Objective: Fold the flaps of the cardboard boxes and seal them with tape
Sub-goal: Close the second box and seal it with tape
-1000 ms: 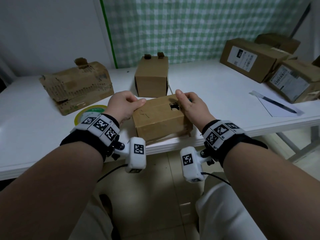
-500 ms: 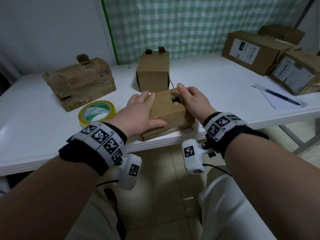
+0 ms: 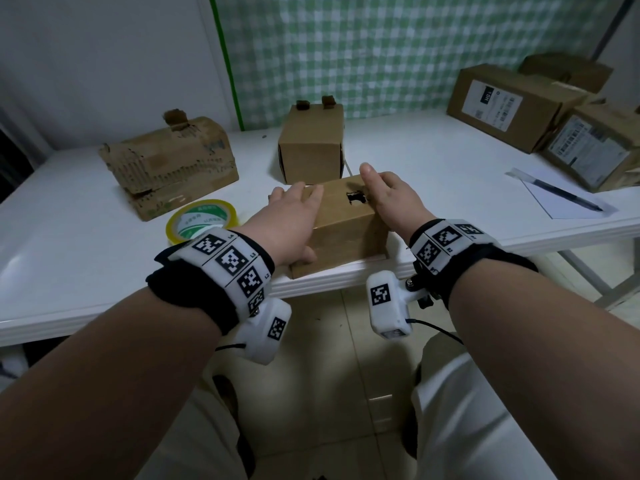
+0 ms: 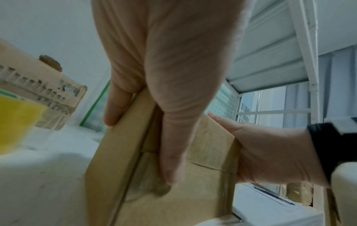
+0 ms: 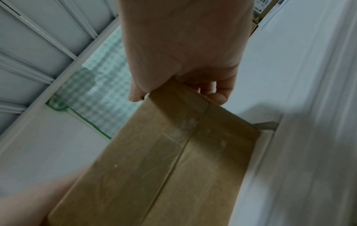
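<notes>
A small brown cardboard box [image 3: 346,226] with a torn hole in its top lies at the table's front edge, flaps closed. My left hand [image 3: 294,216] holds its left corner, fingers across the top and thumb down the near face [image 4: 170,160]. My right hand [image 3: 391,199] grips the right end, with the thumb on top and the fingers down the far side [image 5: 216,91]. Old clear tape runs along the box's seam [image 5: 173,160]. A roll of yellow tape [image 3: 202,221] lies flat on the table just left of my left hand.
Behind the box stands another small box [image 3: 311,147]; a battered box [image 3: 169,168] lies at the back left. Labelled boxes [image 3: 512,105] are stacked at the back right, with a pen on paper [image 3: 561,195] in front of them. The white table [image 3: 86,237] ends just under the held box.
My left hand has moved from the box's left end to lie over its top left. The box has turned a little and sits slightly farther onto the table. The right hand keeps its hold.
</notes>
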### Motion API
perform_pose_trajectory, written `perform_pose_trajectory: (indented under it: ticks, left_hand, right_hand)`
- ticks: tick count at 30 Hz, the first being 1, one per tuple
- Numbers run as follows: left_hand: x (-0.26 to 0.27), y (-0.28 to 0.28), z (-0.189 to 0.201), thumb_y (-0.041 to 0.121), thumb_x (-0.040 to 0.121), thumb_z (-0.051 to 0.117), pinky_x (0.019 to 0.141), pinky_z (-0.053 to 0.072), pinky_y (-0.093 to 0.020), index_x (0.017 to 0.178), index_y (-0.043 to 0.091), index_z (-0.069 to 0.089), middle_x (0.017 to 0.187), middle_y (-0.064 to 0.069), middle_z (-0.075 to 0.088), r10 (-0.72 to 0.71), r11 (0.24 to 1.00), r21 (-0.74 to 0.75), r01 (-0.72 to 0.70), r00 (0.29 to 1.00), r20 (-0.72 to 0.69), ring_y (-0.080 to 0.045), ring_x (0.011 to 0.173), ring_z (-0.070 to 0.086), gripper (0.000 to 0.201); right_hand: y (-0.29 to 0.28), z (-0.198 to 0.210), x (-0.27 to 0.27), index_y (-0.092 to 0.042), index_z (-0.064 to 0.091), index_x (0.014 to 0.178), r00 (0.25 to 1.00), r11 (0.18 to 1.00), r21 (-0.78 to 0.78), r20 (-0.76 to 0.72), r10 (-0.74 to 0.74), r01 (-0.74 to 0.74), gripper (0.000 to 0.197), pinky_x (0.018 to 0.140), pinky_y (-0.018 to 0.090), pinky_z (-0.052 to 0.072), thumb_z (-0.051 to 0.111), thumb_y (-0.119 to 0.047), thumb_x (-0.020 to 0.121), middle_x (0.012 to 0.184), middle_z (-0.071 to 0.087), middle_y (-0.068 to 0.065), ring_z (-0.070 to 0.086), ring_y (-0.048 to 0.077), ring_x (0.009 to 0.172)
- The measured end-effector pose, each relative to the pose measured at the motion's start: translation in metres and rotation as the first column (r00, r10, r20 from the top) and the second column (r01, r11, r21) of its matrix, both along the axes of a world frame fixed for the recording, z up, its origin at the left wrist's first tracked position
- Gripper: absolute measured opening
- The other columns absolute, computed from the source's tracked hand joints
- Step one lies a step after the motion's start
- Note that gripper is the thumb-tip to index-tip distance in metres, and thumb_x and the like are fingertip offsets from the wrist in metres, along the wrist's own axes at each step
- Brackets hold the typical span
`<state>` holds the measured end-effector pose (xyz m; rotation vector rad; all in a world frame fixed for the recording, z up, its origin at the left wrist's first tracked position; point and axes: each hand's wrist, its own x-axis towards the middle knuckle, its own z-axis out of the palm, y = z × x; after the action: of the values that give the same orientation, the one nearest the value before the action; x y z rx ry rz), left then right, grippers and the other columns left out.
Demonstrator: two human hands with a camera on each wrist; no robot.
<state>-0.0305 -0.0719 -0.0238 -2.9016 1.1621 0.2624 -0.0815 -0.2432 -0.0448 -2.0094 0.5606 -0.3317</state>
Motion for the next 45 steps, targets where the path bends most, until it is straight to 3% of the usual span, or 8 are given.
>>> perform_pose_trajectory:
  ticks: [13, 16, 19, 24, 28, 35, 40, 45]
  left_hand:
    - [0.025, 0.000, 0.000, 0.027, 0.065, 0.085, 0.114, 0.026, -0.042, 0.151, 0.029, -0.004, 0.158, 0.001, 0.003, -0.060, 0.996, 0.068, 0.056, 0.996, 0.069, -0.024, 0.144, 0.009, 0.123]
    - [0.028, 0.001, 0.003, 0.029, 0.071, 0.079, 0.111, 0.027, -0.049, 0.150, 0.036, 0.006, 0.155, -0.004, 0.017, -0.111, 0.991, 0.105, 0.088, 0.963, 0.246, -0.029, 0.140, 0.017, 0.107]
    - [0.020, -0.001, 0.005, 0.025, 0.085, 0.062, 0.099, 0.035, -0.043, 0.142, 0.038, 0.034, 0.131, -0.009, 0.039, -0.062, 0.992, -0.071, 0.100, 0.909, 0.412, -0.031, 0.117, 0.035, 0.065]
    - [0.015, 0.001, 0.002, -0.002, 0.084, 0.053, 0.100, 0.036, -0.029, 0.128, 0.025, 0.057, 0.123, -0.005, 0.046, 0.013, 0.885, -0.466, -0.008, 1.000, 0.007, -0.023, 0.115, 0.045, 0.052]
    - [0.009, 0.007, 0.013, -0.007, 0.081, 0.050, 0.100, 0.035, -0.027, 0.107, 0.027, 0.067, 0.123, 0.004, 0.048, -0.055, 0.806, -0.569, -0.165, 0.936, -0.349, -0.012, 0.116, 0.045, 0.046]
    - [0.001, 0.008, 0.019, 0.007, 0.083, 0.068, 0.096, 0.037, -0.027, 0.089, 0.021, 0.069, 0.113, 0.001, 0.054, -0.123, 0.799, -0.592, -0.106, 0.935, -0.334, -0.015, 0.108, 0.053, 0.015]
    - [0.006, 0.006, 0.021, 0.010, 0.083, 0.067, 0.089, 0.028, -0.018, 0.084, 0.026, 0.067, 0.115, -0.001, 0.054, -0.119, 0.852, -0.523, -0.026, 0.963, -0.241, -0.012, 0.109, 0.048, 0.016]
    - [0.010, 0.010, 0.025, 0.012, 0.083, 0.068, 0.085, 0.027, -0.017, 0.085, 0.029, 0.066, 0.108, 0.001, 0.046, -0.129, 0.879, -0.475, 0.039, 0.979, -0.160, -0.009, 0.103, 0.043, 0.016]
  right_hand:
    - [-0.003, 0.004, -0.005, -0.024, 0.044, 0.137, 0.993, 0.986, 0.123, 0.027, 0.111, -0.113, 0.051, 0.108, 0.037, 0.035, 0.033, -0.053, 0.097, 0.138, 0.047, -0.001, 0.044, 0.017, 0.125]
    - [-0.005, 0.003, -0.007, -0.021, 0.053, 0.120, 0.997, 0.982, 0.176, 0.034, 0.068, -0.073, 0.038, 0.078, 0.031, 0.050, 0.040, -0.049, 0.096, 0.117, 0.056, 0.000, 0.055, 0.014, 0.095]
    - [-0.006, 0.001, -0.012, -0.021, 0.050, 0.092, 0.998, 0.984, 0.173, 0.047, 0.043, -0.050, 0.015, 0.057, 0.023, 0.041, 0.058, -0.034, 0.089, 0.094, 0.054, -0.002, 0.049, 0.012, 0.075]
    - [-0.004, -0.002, -0.027, -0.019, 0.045, 0.074, 0.994, 0.960, 0.262, 0.064, 0.083, -0.097, 0.025, 0.051, 0.022, 0.036, 0.068, -0.026, 0.083, 0.073, 0.049, 0.000, 0.045, 0.014, 0.062]
    - [0.000, -0.003, -0.034, -0.018, 0.046, 0.067, 0.988, 0.949, 0.276, 0.064, 0.142, -0.154, 0.030, 0.049, 0.021, 0.038, 0.071, -0.025, 0.081, 0.060, 0.047, -0.002, 0.046, 0.015, 0.054]
    - [0.007, 0.016, -0.030, -0.020, 0.060, 0.085, 0.978, 0.984, -0.141, 0.160, 0.130, -0.108, 0.019, 0.068, 0.026, 0.044, 0.076, -0.018, 0.075, 0.077, 0.055, -0.007, 0.051, 0.011, 0.071]
    - [0.013, 0.032, -0.026, -0.024, 0.068, 0.103, 0.942, 0.839, -0.449, -0.014, 0.336, -0.307, 0.023, 0.076, 0.018, 0.036, 0.067, -0.014, 0.082, 0.105, 0.060, -0.007, 0.052, 0.004, 0.085]
    - [0.019, 0.042, -0.022, -0.025, 0.068, 0.107, 0.891, 0.731, -0.515, -0.188, 0.413, -0.447, 0.023, 0.075, 0.016, 0.033, 0.060, -0.017, 0.087, 0.099, 0.051, -0.009, 0.044, 0.006, 0.093]
